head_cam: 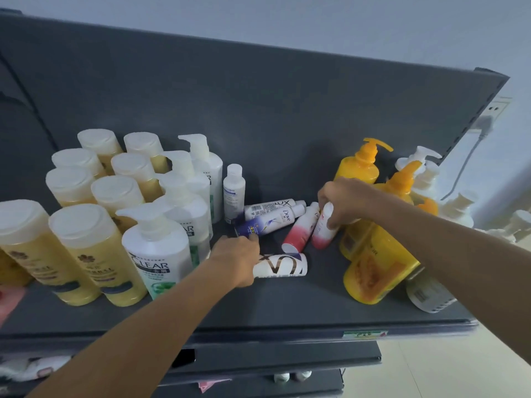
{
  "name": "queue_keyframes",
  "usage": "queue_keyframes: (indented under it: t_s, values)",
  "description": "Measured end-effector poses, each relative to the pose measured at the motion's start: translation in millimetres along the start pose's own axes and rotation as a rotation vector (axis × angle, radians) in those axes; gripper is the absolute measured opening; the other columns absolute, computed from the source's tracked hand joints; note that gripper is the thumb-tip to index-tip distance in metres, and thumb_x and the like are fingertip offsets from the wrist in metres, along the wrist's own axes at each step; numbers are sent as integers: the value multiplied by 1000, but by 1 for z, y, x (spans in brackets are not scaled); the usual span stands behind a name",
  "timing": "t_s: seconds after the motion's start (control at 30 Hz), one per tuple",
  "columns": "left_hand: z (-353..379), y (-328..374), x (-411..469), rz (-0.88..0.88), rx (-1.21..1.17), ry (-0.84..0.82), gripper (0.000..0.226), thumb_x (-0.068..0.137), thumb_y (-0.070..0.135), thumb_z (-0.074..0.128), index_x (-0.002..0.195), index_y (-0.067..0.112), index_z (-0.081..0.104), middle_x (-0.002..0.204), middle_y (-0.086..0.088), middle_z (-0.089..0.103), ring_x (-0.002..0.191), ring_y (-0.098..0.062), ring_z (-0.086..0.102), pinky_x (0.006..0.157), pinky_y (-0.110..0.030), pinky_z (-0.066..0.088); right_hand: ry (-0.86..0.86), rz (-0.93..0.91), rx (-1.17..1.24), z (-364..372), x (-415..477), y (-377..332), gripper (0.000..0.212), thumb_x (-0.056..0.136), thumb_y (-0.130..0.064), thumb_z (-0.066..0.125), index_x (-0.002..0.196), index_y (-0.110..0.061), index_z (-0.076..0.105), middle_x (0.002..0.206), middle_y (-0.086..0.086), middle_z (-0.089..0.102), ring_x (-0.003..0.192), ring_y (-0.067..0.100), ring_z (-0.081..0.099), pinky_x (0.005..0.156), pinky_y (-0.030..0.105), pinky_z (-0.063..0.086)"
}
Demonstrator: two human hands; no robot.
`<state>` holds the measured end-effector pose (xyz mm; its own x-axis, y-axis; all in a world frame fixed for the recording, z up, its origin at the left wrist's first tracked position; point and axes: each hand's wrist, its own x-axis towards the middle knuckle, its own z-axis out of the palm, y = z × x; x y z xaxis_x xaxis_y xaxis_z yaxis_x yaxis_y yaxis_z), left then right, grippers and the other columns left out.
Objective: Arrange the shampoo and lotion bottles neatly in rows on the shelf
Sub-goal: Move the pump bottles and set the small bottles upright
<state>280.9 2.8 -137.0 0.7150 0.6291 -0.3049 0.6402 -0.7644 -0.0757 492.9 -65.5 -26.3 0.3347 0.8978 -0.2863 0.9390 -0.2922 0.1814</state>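
1. The right hand [343, 201] has its fingers curled round the upper part of a small pink-and-white bottle [324, 229], which stands tilted in the middle of the shelf [258, 305]
2. The left hand [235, 258] lies palm down over one end of a white bottle with a dark looping mark [283, 265], lying on its side; whether the fingers grip it or only rest on it cannot be told, since the hand hides them
3. The fingertips of the left hand reach to the base of a dark blue Dove bottle [265, 222], also lying down
4. Between the hands lie a second pink-and-white bottle [300, 232] and, behind the Dove bottle, a white bottle with a barcode [268, 208]
5. A small white bottle with a round cap [233, 191] stands upright just left of this heap
6. Further left stand white pump bottles marked CLEAR [158, 254] and yellowish bottles with broad white caps [86, 254], close together in rough rows
7. On the right, orange-yellow pump bottles [373, 271] stand beside the right forearm, with white pump bottles [425, 173] behind them
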Motion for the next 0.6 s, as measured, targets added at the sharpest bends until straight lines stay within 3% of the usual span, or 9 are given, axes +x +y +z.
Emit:
queue_keyframes:
  t_s: [0.07, 0.17, 0.33, 0.47, 0.6]
  values:
    - [-3, -2, -3, -3, -104, -57, 63, 83, 31, 79, 133, 9, 48, 125, -10, 62, 112, -30, 64, 77, -35, 41, -18, -14, -14, -2, -4, -2, 42, 74, -30, 87, 111, -22, 68, 86, -7, 59, 83, 17, 60, 53, 25, 38]
    - [-7, -4, -6, 25, -159, -96, 54, 76, 42, 85, 114, 11, 63, 116, -8, 65, 103, -28, 65, 73, -32, 45, -64, -34, 13, -4, -13, -2, 42, 72, -34, 89, 109, -25, 71, 97, -6, 65, 87, 16, 61, 55, 25, 41]
    - [-32, -12, -16, 82, -194, 116, 58, 68, 50, 85, 109, 14, 65, 110, -6, 64, 97, -28, 64, 71, -32, 45, -110, -69, -13, 2, -34, -8, 35, 68, -40, 88, 93, -32, 64, 89, -11, 63, 78, 10, 58, 56, 27, 43]
    - [-59, -16, -29, 136, -205, 258, 51, 65, 57, 83, 100, 22, 69, 98, 1, 59, 92, -24, 64, 67, -33, 46, -117, -60, -25, 7, -52, -9, 36, 67, -41, 88, 96, -31, 68, 89, -10, 66, 76, 9, 59, 56, 27, 45]
    - [-70, -16, -45, 216, -93, 244, 46, 66, 44, 86, 107, 32, 70, 101, 4, 52, 96, -20, 61, 65, -30, 36, -167, -73, -19, 9, -65, -9, 32, 68, -37, 89, 94, -31, 72, 92, -10, 66, 79, 10, 62, 57, 27, 48]
